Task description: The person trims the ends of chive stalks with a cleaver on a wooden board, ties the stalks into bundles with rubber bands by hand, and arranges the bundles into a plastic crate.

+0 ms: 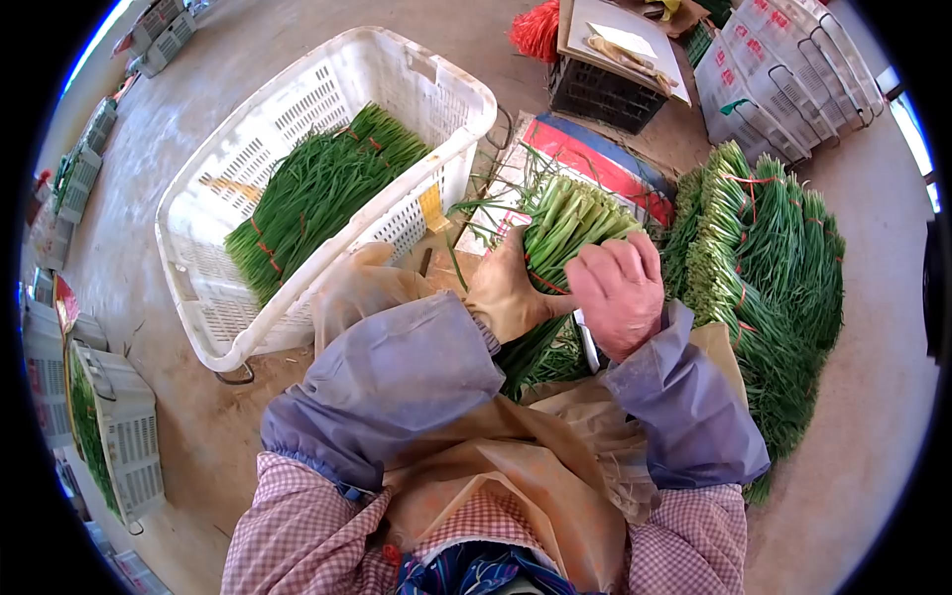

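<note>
A thick bunch of green chives (575,223) lies before me, its pale cut ends pointing away. My left hand (506,285), in a tan glove, is wrapped round the near side of this bunch. A thin red band (545,284) crosses the stalks between my hands. My right hand (620,293), bare, is closed against the right side of the bunch, its fingers curled; what they pinch is hidden. Just below it shows a narrow white, shiny edge (587,342) that I cannot identify.
On the left stands a white plastic crate (342,45) holding banded chive bunches (332,188). A big pile of banded chives (783,258) lies to the right. Behind are a black crate (607,94) topped by a board, red strands (535,30) and stacked white crates (783,74).
</note>
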Available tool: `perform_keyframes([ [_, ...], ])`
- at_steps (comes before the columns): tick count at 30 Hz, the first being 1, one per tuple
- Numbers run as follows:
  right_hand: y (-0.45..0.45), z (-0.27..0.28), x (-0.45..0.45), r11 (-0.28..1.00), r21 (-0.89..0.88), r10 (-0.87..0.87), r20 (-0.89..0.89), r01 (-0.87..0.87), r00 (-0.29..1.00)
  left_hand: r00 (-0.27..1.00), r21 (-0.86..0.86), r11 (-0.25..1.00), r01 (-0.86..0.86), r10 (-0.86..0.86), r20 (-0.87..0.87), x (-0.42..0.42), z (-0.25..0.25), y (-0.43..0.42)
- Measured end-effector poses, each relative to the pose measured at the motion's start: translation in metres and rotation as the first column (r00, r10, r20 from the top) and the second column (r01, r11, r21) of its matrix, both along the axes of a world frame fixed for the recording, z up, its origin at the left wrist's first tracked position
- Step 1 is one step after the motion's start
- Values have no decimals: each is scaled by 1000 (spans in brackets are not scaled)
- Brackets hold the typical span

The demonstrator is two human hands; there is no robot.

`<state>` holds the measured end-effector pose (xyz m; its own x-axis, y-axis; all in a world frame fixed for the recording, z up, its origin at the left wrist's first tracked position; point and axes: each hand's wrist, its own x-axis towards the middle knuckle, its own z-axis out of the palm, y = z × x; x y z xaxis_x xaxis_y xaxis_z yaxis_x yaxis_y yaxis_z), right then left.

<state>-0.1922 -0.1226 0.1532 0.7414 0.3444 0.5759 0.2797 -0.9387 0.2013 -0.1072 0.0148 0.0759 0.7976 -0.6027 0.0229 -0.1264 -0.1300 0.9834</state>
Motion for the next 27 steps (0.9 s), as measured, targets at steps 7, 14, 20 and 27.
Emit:
perform_keyframes([
  [7,-47,37,-34,-83,959,98,278,-270,956,993,219,972,83,-61,-105,-5,11,-6],
  [14,-43,24,-58,701,686,-45,-231,196,972,998,313,948,60,-60,-10,-13,24,-11],
  [20,-38,27,-37,934,229,-244,-148,274,958,996,406,911,73,-84,9,-21,26,-16],
  [27,-53,25,-43,974,126,-143,-305,188,942,988,401,906,133,-155,22,-24,31,-16],
])
